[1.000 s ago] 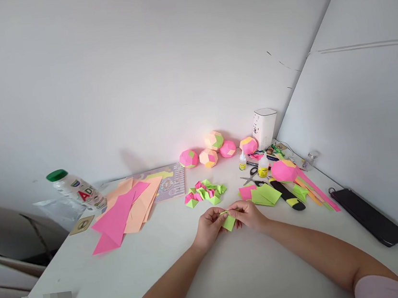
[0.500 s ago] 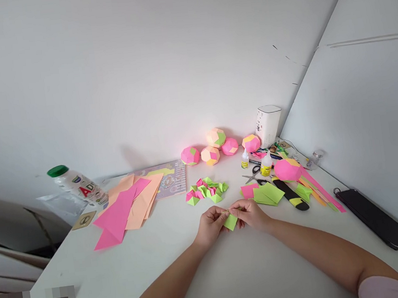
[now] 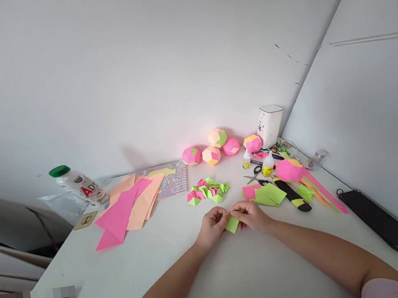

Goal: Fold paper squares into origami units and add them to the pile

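Note:
A small green paper piece [image 3: 233, 224] is pinched between my two hands, low over the front middle of the table. My left hand [image 3: 213, 225] grips its left side with thumb and fingers, and my right hand [image 3: 252, 216] holds its upper right edge. Both sets of fingertips almost meet at the top of the paper. Just beyond my hands lies a cluster of folded green and pink paper units [image 3: 207, 191]. To the right of them are flat green paper squares [image 3: 272, 194] and a pink paper square [image 3: 250, 191].
Paper balls [image 3: 211, 155] stand along the wall. Scissors [image 3: 258, 173], a glue bottle [image 3: 267, 164], a cutter [image 3: 295, 197] and a black case [image 3: 378, 219] lie to the right. Pink paper sheets [image 3: 119, 212], a notebook [image 3: 176, 183] and a white bottle [image 3: 82, 185] are at the left.
The whole view has shifted slightly. Both hands keep their pinch on the green paper, and the fingers have moved only a little along its upper edge.

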A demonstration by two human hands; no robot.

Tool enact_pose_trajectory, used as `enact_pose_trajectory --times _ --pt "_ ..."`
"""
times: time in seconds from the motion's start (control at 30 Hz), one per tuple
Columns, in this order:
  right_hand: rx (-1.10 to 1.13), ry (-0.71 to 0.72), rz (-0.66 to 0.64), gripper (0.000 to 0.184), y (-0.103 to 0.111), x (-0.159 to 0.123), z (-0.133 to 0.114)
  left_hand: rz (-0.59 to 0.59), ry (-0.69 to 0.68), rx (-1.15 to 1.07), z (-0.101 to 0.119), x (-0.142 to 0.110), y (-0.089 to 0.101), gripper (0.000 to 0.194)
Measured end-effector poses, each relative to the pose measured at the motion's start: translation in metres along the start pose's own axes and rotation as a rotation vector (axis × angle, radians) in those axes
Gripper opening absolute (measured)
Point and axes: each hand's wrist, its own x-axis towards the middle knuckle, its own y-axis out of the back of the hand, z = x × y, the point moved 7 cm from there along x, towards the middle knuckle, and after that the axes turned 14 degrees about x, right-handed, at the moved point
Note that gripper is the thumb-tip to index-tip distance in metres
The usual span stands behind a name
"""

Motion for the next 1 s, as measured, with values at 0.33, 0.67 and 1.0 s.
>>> enact_pose_trajectory --times 0.33,0.67,1.0 --pt "0.040 -0.014 0.011 0.030 0.001 0.001 0.000 0.094 0.017 -0.039 0.000 -0.001 0.005 0.027" --pt "0.041 -0.028 0.016 0.029 0.001 0.000 0.002 0.021 -0.041 -0.019 0.009 -0.002 0.002 0.026" --pt "0.000 -0.023 0.047 0.021 0.006 0.001 0.008 -0.016 0.021 -0.015 0.004 -0.002 -0.001 0.032"
